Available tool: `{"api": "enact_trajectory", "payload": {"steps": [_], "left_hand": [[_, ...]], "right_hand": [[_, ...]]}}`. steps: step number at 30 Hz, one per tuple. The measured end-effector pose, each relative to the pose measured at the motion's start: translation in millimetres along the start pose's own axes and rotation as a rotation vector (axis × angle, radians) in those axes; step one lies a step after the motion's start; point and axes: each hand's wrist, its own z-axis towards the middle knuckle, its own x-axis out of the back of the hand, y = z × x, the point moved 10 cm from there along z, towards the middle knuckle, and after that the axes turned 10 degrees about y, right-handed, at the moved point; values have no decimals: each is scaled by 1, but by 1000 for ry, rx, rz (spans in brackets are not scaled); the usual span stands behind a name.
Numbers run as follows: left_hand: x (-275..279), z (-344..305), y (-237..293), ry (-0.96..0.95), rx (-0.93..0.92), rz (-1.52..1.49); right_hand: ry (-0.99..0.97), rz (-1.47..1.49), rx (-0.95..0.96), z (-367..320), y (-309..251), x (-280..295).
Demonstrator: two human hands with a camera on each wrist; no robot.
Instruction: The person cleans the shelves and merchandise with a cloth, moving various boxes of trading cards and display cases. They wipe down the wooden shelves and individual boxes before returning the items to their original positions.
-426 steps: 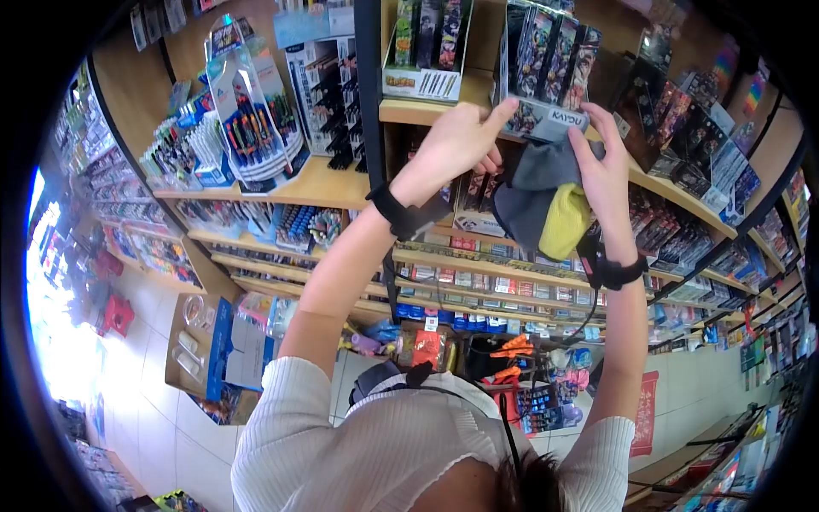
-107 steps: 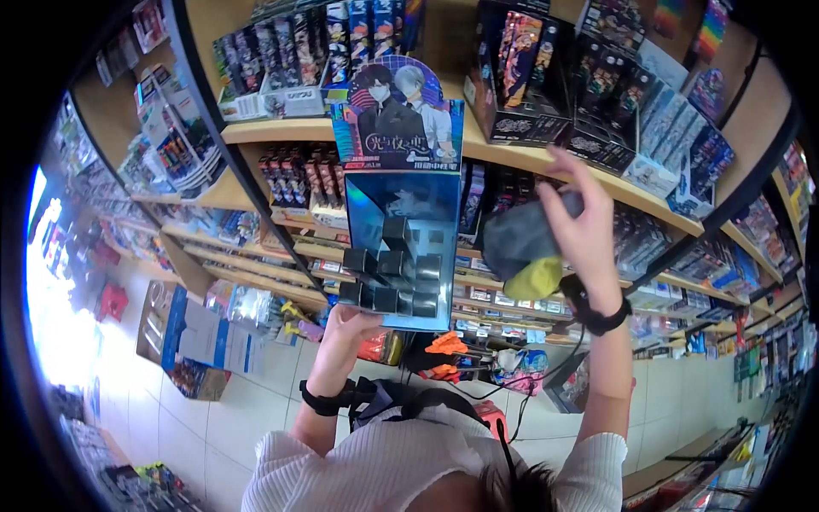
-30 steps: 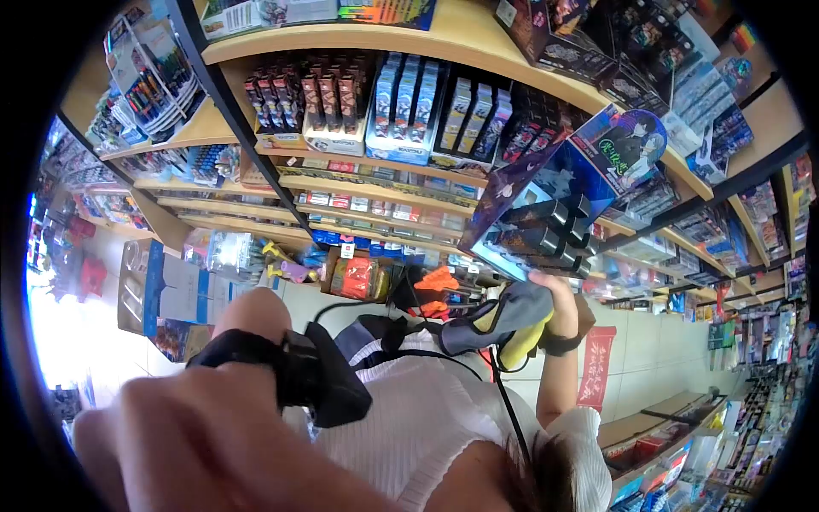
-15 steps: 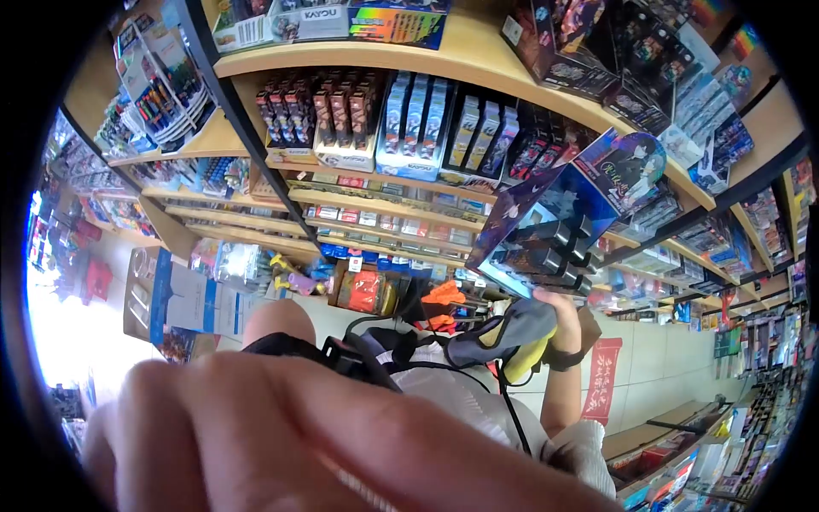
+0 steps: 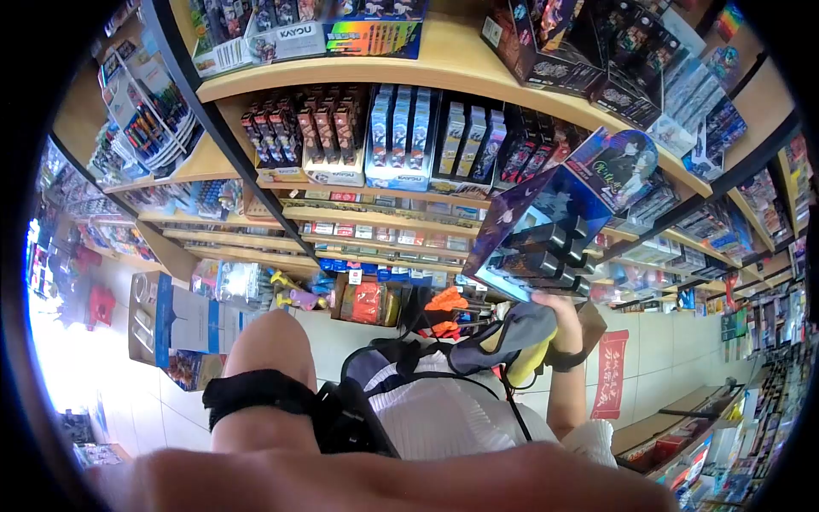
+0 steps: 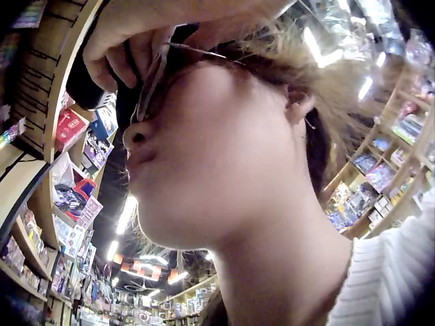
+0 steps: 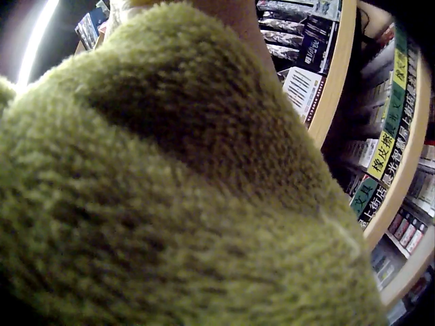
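right grip (image 5: 560, 309) grasping blue display box (image 5: 536, 232) and bunched cloth (image 5: 505, 334) | box off the shelf (image 5: 478, 64), at chest height | left grip (image 6: 132, 30) pinching glasses (image 6: 153, 73) | progress: box down; wiping, reshelving seemingly left

Your left arm (image 5: 264, 341) is bent up hard, forearm coming straight at the head cam, and the hand end of it is so close it's just a blur. The wrist view shows the left hand (image 6: 149, 24) up by your head, fingers (image 6: 112, 58) curled and pinching your glasses (image 6: 155, 71). Your right arm (image 5: 567, 397) is out to the side, elbow bent, forearm up. The right hand (image 5: 559, 309) grips a cloth (image 5: 512, 333) plus the bottom edge of 1 box (image 5: 537, 230).
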Motion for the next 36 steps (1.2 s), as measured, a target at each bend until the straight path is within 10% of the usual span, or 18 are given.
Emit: {"api": "enact_trajectory", "payload": {"steps": [20, 24, 28, 29, 32, 36], "left_hand": [[53, 37, 26, -14, -17, 359], [74, 29, 72, -10, -166, -26], [114, -6, 147, -68, -396, -1137], [143, -19, 151, 441, -600, -765], [144, -8, 145, 868, -876, 159], [137, 34, 103, 940, -828, 320]], "right_hand": [[-2, -2, 41, 13, -8, -2], [7, 9, 78, 16, -14, 0], [-2, 32, 71, 18, -17, -1], [19, 35, 119, 16, -23, -2], [32, 104, 190, 17, -26, -1], [-2, 44, 88, 18, -20, -3]]}}
